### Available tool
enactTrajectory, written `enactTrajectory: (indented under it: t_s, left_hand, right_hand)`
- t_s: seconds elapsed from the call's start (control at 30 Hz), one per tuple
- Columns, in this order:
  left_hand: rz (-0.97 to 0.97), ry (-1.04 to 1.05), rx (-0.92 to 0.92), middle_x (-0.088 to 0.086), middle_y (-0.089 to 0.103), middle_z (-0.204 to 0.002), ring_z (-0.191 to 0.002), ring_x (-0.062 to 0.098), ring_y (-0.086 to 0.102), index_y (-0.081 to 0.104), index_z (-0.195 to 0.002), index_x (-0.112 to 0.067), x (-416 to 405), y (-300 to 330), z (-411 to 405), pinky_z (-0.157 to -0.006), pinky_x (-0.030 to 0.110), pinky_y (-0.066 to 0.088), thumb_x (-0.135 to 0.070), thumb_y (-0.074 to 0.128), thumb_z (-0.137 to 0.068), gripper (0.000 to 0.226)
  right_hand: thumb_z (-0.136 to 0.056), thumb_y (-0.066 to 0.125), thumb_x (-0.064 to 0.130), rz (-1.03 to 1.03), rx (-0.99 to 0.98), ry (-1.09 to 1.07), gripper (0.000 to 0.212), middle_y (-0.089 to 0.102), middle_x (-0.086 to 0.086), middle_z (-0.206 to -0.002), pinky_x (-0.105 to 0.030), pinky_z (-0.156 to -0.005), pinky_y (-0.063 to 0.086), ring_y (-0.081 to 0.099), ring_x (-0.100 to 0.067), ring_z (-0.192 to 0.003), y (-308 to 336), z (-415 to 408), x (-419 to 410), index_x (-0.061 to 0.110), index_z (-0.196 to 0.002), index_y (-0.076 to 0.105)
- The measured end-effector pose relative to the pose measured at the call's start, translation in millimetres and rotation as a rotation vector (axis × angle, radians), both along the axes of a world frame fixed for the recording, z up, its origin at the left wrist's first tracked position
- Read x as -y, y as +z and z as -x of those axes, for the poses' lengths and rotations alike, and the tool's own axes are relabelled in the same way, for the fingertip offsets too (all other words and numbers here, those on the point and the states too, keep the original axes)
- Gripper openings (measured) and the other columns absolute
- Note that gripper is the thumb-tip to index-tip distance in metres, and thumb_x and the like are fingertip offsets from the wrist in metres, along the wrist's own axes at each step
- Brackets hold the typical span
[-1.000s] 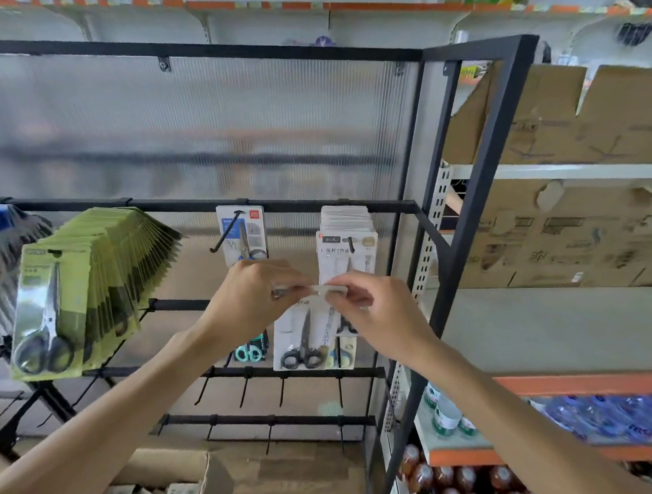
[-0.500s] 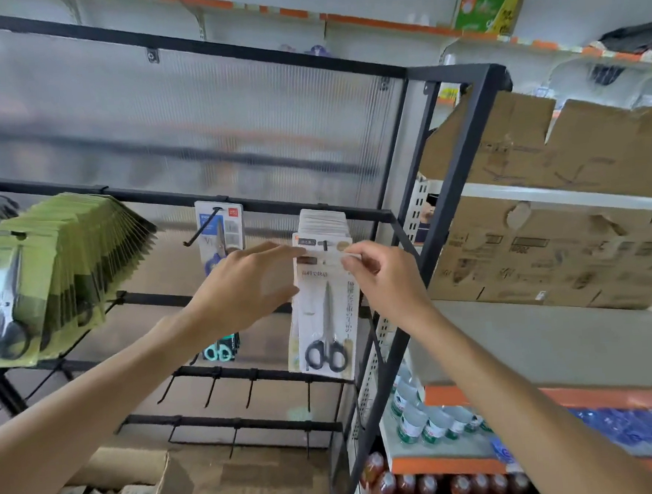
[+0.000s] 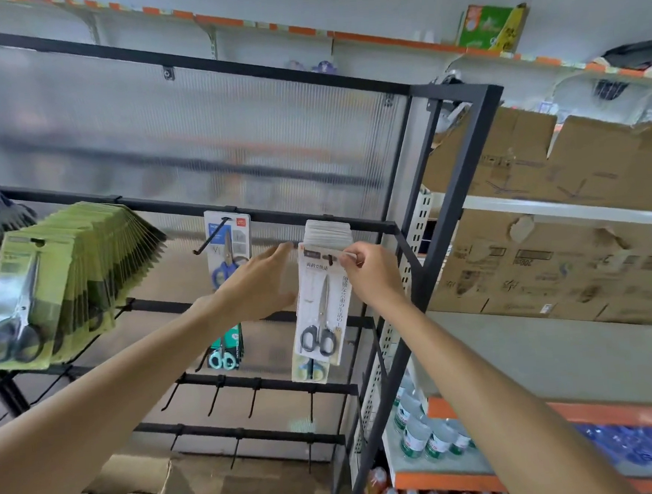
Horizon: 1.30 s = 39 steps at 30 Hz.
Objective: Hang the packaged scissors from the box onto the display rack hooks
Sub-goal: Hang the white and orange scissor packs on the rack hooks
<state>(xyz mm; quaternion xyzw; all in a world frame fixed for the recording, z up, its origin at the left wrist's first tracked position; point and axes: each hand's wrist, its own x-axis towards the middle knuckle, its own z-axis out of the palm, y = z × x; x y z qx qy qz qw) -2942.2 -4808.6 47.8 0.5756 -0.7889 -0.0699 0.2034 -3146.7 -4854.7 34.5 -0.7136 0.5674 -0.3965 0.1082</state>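
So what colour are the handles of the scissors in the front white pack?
Black handles, head view.

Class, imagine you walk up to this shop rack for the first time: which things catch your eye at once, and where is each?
At the centre, the right hand pinches the top of a white scissors pack on its hook, while the left hand touches the pack's left edge. On the left hangs a thick fan of green scissors packs. On the right, worn cardboard boxes fill a shelf.

Bare hook (image 3: 210,237) reachable (packs flank it).
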Motion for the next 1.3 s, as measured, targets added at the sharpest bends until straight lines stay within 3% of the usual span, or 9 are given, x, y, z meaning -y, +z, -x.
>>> enactTrajectory:
  t_s: [0.2,0.27,0.37,0.53,0.67,0.8,1.0,1.17,1.3]
  left_hand:
    - [-0.114,0.027,0.026,0.013,0.044,-0.147,-0.128,0.032,0.048,0.026,-0.148,-0.006,21,-5,11,-0.101,0.038,0.042,-0.025,0.077,-0.083,0.085]
    - [-0.14,0.042,0.007,0.012,0.046,-0.144,-0.126,0.031,0.049,0.027,-0.147,-0.007,27,-8,13,-0.1,0.038,0.043,-0.026,0.078,-0.082,0.084]
    - [-0.152,0.04,-0.02,0.009,0.045,-0.147,-0.127,0.03,0.049,0.023,-0.151,-0.011,32,-11,13,-0.103,0.042,0.044,-0.027,0.078,-0.082,0.09]
    - [-0.146,0.015,-0.032,0.007,0.034,-0.156,-0.136,0.032,0.042,0.012,-0.156,-0.016,34,-14,12,-0.108,0.045,0.04,-0.023,0.075,-0.084,0.096]
    - [-0.137,0.016,-0.042,0.009,0.032,-0.158,-0.138,0.033,0.04,0.013,-0.156,-0.013,35,-15,16,-0.109,0.044,0.038,-0.022,0.074,-0.085,0.094]
    - [-0.106,-0.003,-0.006,0.009,0.024,-0.161,-0.142,0.031,0.034,0.01,-0.157,-0.01,33,-14,19,-0.112,0.043,0.035,-0.022,0.072,-0.088,0.093]
    - [-0.113,-0.025,0.036,0.01,0.029,-0.159,-0.14,0.031,0.038,0.012,-0.156,-0.009,34,-11,16,-0.11,0.041,0.037,-0.024,0.073,-0.087,0.093]
    - [-0.08,-0.074,0.112,0.008,0.037,-0.149,-0.121,0.031,0.054,0.02,-0.15,-0.014,11,-11,-3,-0.096,0.043,0.05,-0.027,0.07,-0.088,0.081]
    - [-0.054,-0.109,0.267,-0.007,0.013,-0.164,-0.141,0.018,0.037,0.006,-0.158,-0.028,-55,-40,-64,-0.102,0.033,0.046,-0.044,0.061,-0.093,0.087]
  right_hand:
    - [-0.093,0.069,0.031,0.079,-0.004,-0.035,0.017,0.065,0.007,-0.074,-0.017,-0.057,0.04,0.059,-0.003,-0.067,-2,-1,-3,0.016,-0.087,0.064]
    - [-0.092,0.07,0.033,0.107,-0.032,-0.047,0.018,0.064,0.008,-0.075,-0.022,-0.057,0.047,0.06,-0.005,-0.067,-1,-1,-5,0.017,-0.089,0.062]
    - [-0.093,0.068,0.036,0.156,-0.157,-0.09,0.024,0.064,0.004,-0.093,-0.028,-0.064,0.054,0.062,-0.012,-0.079,2,1,-16,0.017,-0.104,0.06]
    - [-0.095,0.066,0.03,0.174,-0.411,-0.003,0.041,0.056,-0.001,-0.131,-0.026,-0.083,0.052,0.062,-0.017,-0.11,0,3,-55,0.016,-0.13,0.052]
    - [-0.096,0.064,0.03,0.086,-0.436,0.034,0.055,0.053,-0.002,-0.14,-0.029,-0.094,0.049,0.058,-0.02,-0.123,-6,2,-75,0.014,-0.144,0.041]
    - [-0.098,0.061,0.032,0.046,-0.446,0.032,0.051,0.056,-0.001,-0.135,-0.027,-0.09,0.048,0.06,-0.019,-0.117,-5,1,-78,0.014,-0.142,0.043]
    - [-0.098,0.061,0.031,0.037,-0.43,0.025,0.052,0.054,-0.001,-0.14,-0.027,-0.094,0.046,0.056,-0.019,-0.124,1,-9,-74,0.014,-0.143,0.042]
    - [-0.098,0.06,0.032,0.048,-0.465,0.032,0.044,0.057,-0.003,-0.131,-0.028,-0.081,0.047,0.061,-0.023,-0.113,-3,-21,-76,0.013,-0.135,0.047]
    - [-0.097,0.06,0.036,0.018,-0.502,0.119,0.043,0.06,0.0,-0.125,-0.028,-0.077,0.051,0.064,-0.021,-0.106,-32,-31,-96,0.015,-0.134,0.05]
